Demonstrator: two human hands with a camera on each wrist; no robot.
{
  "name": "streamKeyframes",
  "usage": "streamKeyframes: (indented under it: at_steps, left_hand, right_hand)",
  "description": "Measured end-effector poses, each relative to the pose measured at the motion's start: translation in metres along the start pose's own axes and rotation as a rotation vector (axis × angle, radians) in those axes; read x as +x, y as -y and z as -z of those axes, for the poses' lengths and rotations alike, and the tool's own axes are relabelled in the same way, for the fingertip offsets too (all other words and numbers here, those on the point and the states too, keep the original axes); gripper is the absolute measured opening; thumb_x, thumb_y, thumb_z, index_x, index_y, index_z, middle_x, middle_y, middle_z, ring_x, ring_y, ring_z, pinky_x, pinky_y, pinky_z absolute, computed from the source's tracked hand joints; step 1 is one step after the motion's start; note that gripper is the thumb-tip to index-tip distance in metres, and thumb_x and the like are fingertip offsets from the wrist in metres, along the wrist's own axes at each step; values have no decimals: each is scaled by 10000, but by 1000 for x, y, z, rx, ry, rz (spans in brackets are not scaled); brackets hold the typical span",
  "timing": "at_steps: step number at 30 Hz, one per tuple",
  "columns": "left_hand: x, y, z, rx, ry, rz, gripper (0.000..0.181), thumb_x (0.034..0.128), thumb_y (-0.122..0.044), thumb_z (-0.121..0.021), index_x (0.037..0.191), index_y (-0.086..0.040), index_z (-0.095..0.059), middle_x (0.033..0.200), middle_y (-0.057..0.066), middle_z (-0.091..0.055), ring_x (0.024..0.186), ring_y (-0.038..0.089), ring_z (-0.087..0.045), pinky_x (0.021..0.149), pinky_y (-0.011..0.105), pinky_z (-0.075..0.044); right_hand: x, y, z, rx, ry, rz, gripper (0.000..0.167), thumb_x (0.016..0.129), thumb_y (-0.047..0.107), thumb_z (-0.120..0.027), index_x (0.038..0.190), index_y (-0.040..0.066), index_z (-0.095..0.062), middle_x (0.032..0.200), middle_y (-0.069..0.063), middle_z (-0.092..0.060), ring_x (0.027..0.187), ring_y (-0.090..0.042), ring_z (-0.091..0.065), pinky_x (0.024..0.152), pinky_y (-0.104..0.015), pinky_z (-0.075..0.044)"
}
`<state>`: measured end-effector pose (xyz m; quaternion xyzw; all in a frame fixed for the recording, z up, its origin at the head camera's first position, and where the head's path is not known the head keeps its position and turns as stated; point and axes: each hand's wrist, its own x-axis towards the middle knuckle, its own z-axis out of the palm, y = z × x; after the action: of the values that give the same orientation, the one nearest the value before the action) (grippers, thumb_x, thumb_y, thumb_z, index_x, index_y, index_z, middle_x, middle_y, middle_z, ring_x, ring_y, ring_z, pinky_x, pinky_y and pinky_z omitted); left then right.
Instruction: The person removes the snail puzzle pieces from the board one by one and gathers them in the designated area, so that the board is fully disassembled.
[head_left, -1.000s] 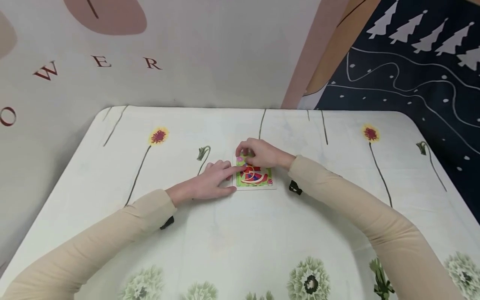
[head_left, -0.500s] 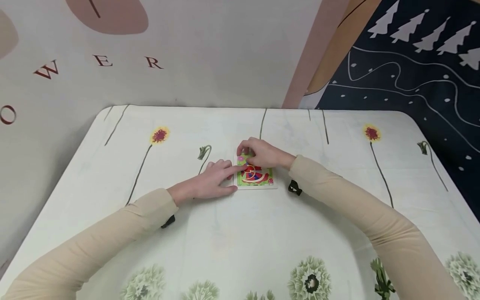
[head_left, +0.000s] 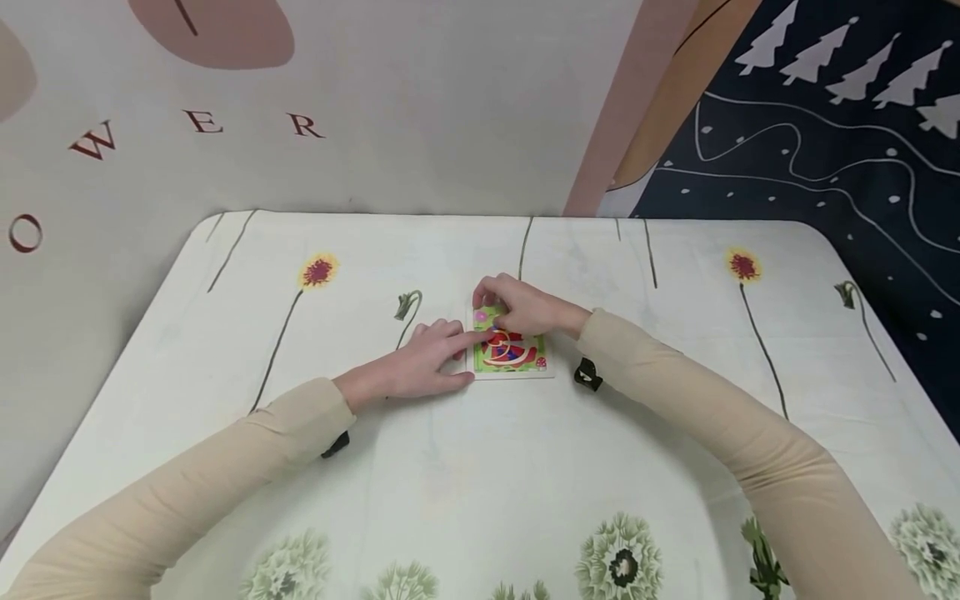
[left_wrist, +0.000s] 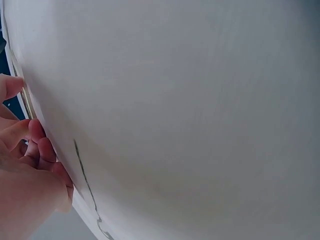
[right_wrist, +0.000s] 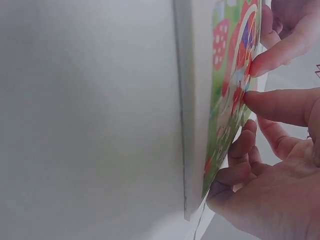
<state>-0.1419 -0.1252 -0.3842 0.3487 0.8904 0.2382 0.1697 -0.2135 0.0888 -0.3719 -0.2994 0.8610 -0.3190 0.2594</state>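
A small square board [head_left: 513, 363] with a colourful green and red picture lies flat near the table's middle. From the left, my left hand [head_left: 420, 362] reaches to it, its straight index finger pressing on the picture and its thumb by the lower left corner. My right hand [head_left: 528, 307] is over the upper part, fingers bent, thumb on the picture. In the right wrist view, the board [right_wrist: 192, 105] has a pale edge, and fingers of my right hand [right_wrist: 280, 165] curl at its far side. The left wrist view shows part of my left hand [left_wrist: 30, 185] beside the board's edge.
The white table cloth [head_left: 450, 467] has printed flowers. Behind it rises a pale wall [head_left: 420, 125] with letters, and a dark panel [head_left: 825, 183] with white trees stands at the right. Dark straps [head_left: 588, 375] show under the wrists.
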Motion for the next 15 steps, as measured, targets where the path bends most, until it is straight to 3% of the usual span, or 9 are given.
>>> streamKeyframes:
  at_steps: [8,15]
  left_hand:
    - [2,1,0,2,-3,-2,645,952,-246,-677,1539,-63,-484,949,17,-486,926,213,-418,787,370,-282]
    - [1,1,-1,3,0,0,640,950,-240,-677,1536,-65,-489,938,12,-480,912,205,-421,777,368,-283]
  right_hand:
    - [-4,-1,2,61,-9,-5,348,957,-87,-561,1294,3,-568,1314,-160,-562,1023,-269,-502,951,-374,-433]
    - [-9,0,0,178,-36,7,360,963,-115,-493,1302,-28,-573,1337,-179,-570,1155,-315,-568,1049,-420,-449]
